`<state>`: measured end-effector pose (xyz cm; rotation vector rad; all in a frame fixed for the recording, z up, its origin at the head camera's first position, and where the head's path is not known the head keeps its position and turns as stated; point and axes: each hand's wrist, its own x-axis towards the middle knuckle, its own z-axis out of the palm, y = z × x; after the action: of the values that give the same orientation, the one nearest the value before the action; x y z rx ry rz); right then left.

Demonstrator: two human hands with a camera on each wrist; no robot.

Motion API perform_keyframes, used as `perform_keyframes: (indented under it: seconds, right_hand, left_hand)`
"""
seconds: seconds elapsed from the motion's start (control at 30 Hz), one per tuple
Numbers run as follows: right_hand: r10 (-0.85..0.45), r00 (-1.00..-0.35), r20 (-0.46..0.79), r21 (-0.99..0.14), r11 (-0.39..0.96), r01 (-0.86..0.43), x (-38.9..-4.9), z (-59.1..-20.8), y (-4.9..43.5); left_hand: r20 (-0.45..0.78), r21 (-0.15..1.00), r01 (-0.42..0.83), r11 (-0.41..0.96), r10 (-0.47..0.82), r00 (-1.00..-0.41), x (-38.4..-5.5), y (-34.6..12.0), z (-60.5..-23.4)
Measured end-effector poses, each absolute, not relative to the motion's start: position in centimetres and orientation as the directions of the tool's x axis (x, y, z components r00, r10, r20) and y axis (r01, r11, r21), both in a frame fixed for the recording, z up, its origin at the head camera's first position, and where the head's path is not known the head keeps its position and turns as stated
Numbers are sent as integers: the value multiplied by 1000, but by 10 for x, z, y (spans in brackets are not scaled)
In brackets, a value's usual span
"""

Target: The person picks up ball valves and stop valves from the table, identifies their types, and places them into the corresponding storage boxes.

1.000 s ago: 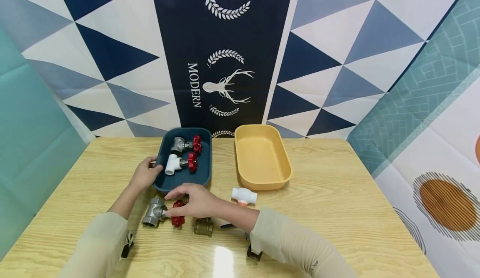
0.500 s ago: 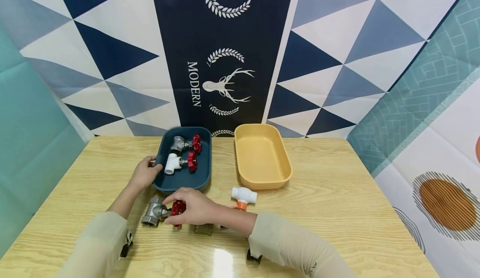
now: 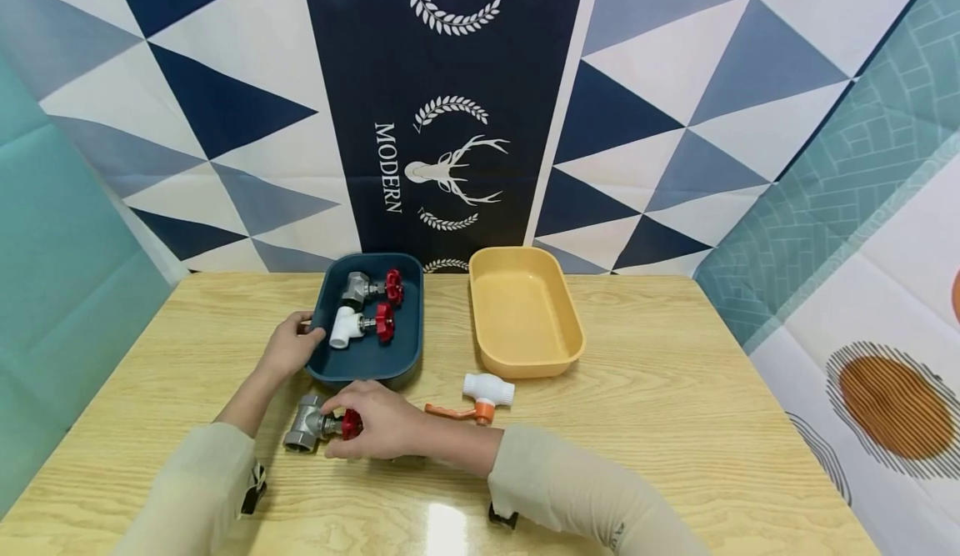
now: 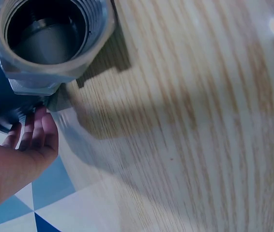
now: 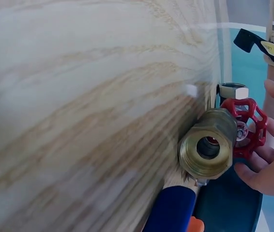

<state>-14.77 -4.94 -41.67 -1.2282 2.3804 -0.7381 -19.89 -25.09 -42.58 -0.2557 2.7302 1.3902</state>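
Observation:
My left hand (image 3: 288, 348) holds the left rim of a dark blue bin (image 3: 367, 364), thumb over the edge and fingers outside. Inside the bin lie a metal gate valve (image 3: 358, 288) and a white one (image 3: 345, 328), both with red handwheels. On the table before it, a larger steel gate valve (image 3: 303, 424) lies on its side; its open threaded end (image 4: 50, 72) fills the left wrist view's corner. My right hand (image 3: 386, 423) is over its red handwheel (image 5: 246, 128), thumb and forefinger spread apart around it, partly covering it.
A brass valve (image 5: 219, 121) lies beside the handwheel, mostly hidden under my right arm in the head view. Near it are a blue-handled item (image 5: 171, 210) and a white ball valve (image 3: 487, 389) with an orange lever. A yellow bin (image 3: 525, 363) stands at the back right.
My right hand has moved slightly left and toward me, further over the red handwheel, uncovering the orange lever. My left hand stays on the bin.

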Motion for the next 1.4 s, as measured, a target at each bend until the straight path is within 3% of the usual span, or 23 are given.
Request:
perform_keyframes:
  seconds: [0.57, 1.4]
  right_hand:
    - [-810, -577, -108, -530, 538, -655, -147, -426, -60]
    - [-758, -650, -46, -439, 600, -669, -148, -436, -78]
  left_hand:
    - [-132, 797, -177, 578, -121, -984, -200, -252, -428]
    - [-150, 806, -194, 559, -125, -981, -201, -253, -428]
